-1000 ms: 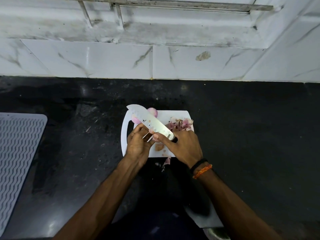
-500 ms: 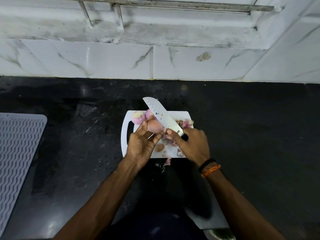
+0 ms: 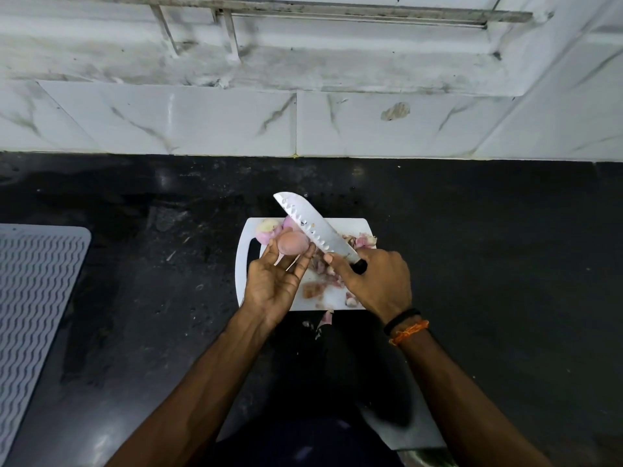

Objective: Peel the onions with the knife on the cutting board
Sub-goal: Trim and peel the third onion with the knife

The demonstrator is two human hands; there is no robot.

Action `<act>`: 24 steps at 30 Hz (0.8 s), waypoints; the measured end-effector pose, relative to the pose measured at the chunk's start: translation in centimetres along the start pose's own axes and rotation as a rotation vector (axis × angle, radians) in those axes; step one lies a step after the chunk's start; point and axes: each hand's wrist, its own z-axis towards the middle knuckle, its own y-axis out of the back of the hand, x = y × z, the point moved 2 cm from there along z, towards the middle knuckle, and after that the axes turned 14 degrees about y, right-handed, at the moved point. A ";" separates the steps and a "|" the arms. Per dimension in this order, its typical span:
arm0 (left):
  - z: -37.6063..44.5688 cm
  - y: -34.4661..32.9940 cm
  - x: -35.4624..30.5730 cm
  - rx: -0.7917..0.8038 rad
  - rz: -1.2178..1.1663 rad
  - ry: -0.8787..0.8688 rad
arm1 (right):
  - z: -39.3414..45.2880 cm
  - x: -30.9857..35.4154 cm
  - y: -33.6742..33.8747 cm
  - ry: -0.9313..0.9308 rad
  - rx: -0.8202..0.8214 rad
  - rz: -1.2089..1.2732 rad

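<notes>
The onion in hand [image 3: 292, 242] was held above the left part of the cutting board [image 3: 243, 264], cradled at the fingertips of the left hand [image 3: 273, 281]. Its visible surface looked smooth and pinkish, so most of its dry skin was judged to be off; a thin pale strand hung beneath it, either a root or a last strip of skin, not resolvable.

Two more onions [image 3: 269, 229] lay at the board's far left corner, touching each other and just behind the held one. Both appeared pale and trimmed, judged already peeled. A heap of peelings [image 3: 362, 241] sat at the far right corner, with further scraps [image 3: 312, 289] strewn over the middle and near edge of the board, and a few bits [image 3: 325, 318] had dropped onto the black counter [image 3: 472, 264] just in front of it. No unpeeled onion was visible. Judgement: task late-stage, final cleaning of this onion remaining.

Left hand: palm up, fingers curled lightly around the onion. Right hand [image 3: 377, 281]: fingers wrapped round the dark handle of the knife [image 3: 317, 229], thumb extended toward the blade's heel. The blade pointed away and to the left, passing beside the held onion; contact with it could not be confirmed.

A ribbed grey mat [image 3: 33, 298] lay well apart at far left.
</notes>
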 end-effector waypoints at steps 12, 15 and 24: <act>0.1 0.0 0.2 0.020 0.000 0.075 | 0.6 1.0 -0.5 -0.048 0.005 0.135; 0.1 -0.1 0.3 0.053 0.043 0.051 | 0.5 1.4 -0.5 -0.054 0.003 0.142; -0.2 -0.1 0.2 0.061 0.124 -0.046 | -0.3 1.7 -0.6 0.072 0.010 0.043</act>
